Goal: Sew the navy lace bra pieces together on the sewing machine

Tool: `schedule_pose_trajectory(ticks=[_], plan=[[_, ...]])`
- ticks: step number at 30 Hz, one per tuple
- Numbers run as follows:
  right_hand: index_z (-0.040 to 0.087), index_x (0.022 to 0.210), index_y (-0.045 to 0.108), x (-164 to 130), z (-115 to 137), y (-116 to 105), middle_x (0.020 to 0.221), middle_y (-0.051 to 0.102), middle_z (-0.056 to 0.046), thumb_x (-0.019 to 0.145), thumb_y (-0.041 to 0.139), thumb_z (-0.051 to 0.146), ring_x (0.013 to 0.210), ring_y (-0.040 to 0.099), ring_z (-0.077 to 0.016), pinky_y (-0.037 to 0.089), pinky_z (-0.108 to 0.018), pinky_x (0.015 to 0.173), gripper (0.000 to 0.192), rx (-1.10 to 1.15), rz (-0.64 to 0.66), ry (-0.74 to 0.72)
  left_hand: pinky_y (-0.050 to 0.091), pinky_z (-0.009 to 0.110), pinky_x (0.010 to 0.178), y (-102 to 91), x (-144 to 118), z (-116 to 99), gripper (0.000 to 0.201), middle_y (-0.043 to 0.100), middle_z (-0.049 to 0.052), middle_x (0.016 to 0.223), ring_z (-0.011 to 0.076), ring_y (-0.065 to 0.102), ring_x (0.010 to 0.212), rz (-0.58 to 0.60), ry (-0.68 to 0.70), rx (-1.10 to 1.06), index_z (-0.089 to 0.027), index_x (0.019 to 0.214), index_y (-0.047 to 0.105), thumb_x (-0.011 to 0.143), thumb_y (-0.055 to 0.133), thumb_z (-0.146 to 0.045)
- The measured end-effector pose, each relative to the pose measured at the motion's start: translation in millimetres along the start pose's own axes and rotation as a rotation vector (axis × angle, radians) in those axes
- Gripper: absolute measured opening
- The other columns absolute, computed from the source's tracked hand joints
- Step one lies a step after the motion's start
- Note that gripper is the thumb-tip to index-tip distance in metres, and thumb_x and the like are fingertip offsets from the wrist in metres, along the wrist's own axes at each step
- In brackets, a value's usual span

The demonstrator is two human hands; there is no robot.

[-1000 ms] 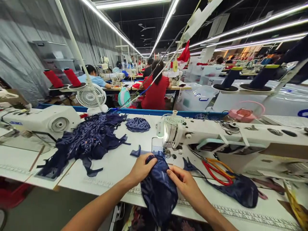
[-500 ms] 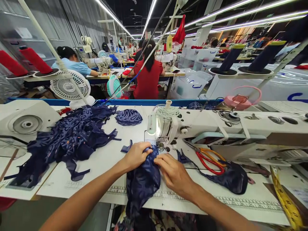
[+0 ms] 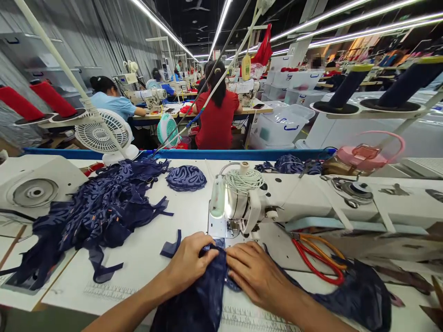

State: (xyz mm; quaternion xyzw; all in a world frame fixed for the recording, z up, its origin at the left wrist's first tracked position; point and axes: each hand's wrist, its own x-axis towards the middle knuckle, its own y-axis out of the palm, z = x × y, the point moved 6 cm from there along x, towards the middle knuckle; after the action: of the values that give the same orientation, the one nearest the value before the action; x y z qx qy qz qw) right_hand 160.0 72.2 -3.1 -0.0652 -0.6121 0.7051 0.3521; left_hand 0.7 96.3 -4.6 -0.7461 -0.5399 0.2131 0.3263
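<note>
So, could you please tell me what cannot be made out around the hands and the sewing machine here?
Head view only:
- Needle and presser foot: hidden behind the left hand, the right hand and the bunched navy fabric in front of the sewing machine.
- Fabric's lower end: cut off by the bottom edge.
- Red-handled scissors: blade tips too thin to tell apart from the machine base.

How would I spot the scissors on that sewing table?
Find the white sewing machine in the middle of the table. Just right of the person's right hand lie the scissors, the only red-and-orange-handled thing among dark blue fabric.
</note>
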Motion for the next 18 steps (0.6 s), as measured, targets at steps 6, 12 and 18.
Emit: schedule_pose_trajectory(ticks=[6, 12, 18], plan=[[0.020, 0.114, 0.062, -3.2, -5.3, 6.3, 0.112, 0.066, -0.008, 0.097, 0.045, 0.019, 0.105, 0.057, -0.0207, 0.040, -0.038, 0.092, 0.023, 0.024, -0.018, 0.028, 0.039, 0.027, 0.068, 8.8, 23.9, 8.9, 0.013, 0.063, 0.002, 0.078, 0.0183, 0.058, 0.074, -0.030, -0.037, 0.157, -0.020, 0.080, 0.062, 0.089, 0.056, -0.026], [0.022, 0.116, 0.062, -5.0, -8.4, 7.4, 0.115, 0.066, -0.006, 0.097, 0.046, 0.021, 0.106, 0.057, -0.0197, 0.039, -0.037, 0.093, 0.024, 0.030, -0.026, 0.060, 0.038, 0.028, 0.069, 14.2, 28.2, 17.8, 0.015, 0.064, 0.002, 0.078, 0.0191, 0.059, 0.075, -0.027, -0.095, 0.185, -0.020, 0.075, 0.060, 0.087, 0.057, -0.028], [0.022, 0.115, 0.062, -4.8, -9.6, 5.9, 0.112, 0.068, -0.006, 0.097, 0.046, 0.020, 0.105, 0.058, -0.0186, 0.039, -0.034, 0.087, 0.024, 0.033, -0.059, 0.065, 0.039, 0.027, 0.070, 14.7, 31.3, 18.1, 0.015, 0.066, 0.002, 0.078, 0.0186, 0.060, 0.074, -0.021, -0.115, 0.137, -0.020, 0.074, 0.059, 0.086, 0.058, -0.028]])
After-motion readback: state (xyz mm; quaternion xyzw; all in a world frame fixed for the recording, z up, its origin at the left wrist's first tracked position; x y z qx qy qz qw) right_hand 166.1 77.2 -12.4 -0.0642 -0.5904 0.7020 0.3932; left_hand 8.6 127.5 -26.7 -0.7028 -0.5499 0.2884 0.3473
